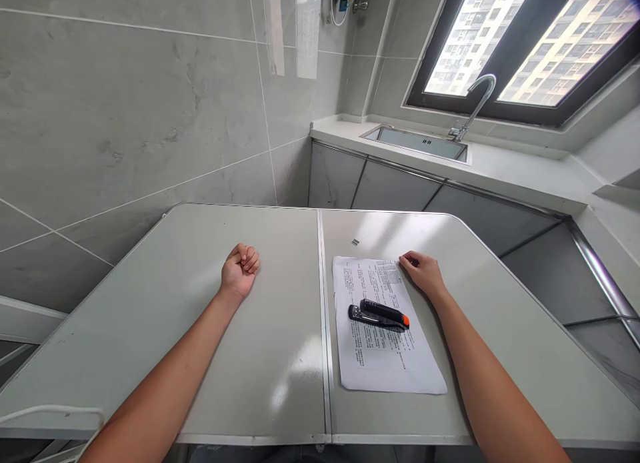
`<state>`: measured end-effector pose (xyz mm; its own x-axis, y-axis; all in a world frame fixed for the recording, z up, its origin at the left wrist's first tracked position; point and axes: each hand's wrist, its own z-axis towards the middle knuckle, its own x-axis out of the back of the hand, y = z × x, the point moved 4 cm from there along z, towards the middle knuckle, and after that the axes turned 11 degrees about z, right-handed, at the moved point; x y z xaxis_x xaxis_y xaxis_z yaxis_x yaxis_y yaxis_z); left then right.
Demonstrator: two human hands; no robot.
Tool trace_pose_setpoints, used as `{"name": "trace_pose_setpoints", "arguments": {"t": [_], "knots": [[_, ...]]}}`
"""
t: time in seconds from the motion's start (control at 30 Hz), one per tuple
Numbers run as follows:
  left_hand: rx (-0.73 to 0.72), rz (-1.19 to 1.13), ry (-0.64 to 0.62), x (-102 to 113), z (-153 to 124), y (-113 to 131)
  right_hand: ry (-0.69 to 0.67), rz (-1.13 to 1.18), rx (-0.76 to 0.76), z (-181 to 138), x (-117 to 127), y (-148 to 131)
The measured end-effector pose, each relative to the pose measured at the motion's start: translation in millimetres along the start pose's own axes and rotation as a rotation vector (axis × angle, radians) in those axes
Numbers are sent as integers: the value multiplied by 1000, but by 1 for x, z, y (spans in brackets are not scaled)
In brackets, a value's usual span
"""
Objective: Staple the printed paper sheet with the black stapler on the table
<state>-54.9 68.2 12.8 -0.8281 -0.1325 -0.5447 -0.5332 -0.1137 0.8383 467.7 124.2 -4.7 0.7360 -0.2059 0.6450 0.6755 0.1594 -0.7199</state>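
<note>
My left hand (241, 271) rests on the left half of the table, palm turned up, its fingers curled into a fist with nothing visible in it. My right hand (423, 271) lies at the upper right corner of a printed sheaf of paper (375, 376). Its fingers are bent inward and the fingertips meet the paper's edge; whether they hold anything is hidden. On the paper lies a black stapler (380, 315) with an orange end pointing right, apart from both hands. Just beyond the paper's top edge sits a small strip of staples (355, 242).
A metal-trimmed seam (324, 316) divides the pale folding table (280, 236). Behind it runs a white counter (520, 169) with a sink (420, 141) and a curved faucet (475, 106) under a window. A grey tiled wall (150, 103) borders the left.
</note>
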Motion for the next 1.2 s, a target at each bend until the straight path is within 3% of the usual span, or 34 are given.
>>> {"name": "trace_pose_setpoints", "arguments": {"t": [0.17,0.27,0.37,0.5,0.6,0.77,0.97,1.2], "knots": [[1,22,-17,-4,-2,1,14,-38,86,-2,-1,-15],[3,34,-14,-6,-3,1,-36,0,251,-9,-5,-40],[10,55,-18,-9,-4,1,-282,44,443,-24,-26,-73],[21,74,-28,-12,-4,1,-644,-38,575,-47,-66,-100],[27,85,-20,-12,-4,0,-761,-75,662,-58,-83,-110],[37,101,-19,-11,-4,-1,-883,-59,778,-75,-92,-130],[34,102,-25,-9,-3,-2,-929,-43,818,-93,-111,-162],[38,87,-24,-12,-4,0,-843,-71,745,-100,-156,-198]]}}
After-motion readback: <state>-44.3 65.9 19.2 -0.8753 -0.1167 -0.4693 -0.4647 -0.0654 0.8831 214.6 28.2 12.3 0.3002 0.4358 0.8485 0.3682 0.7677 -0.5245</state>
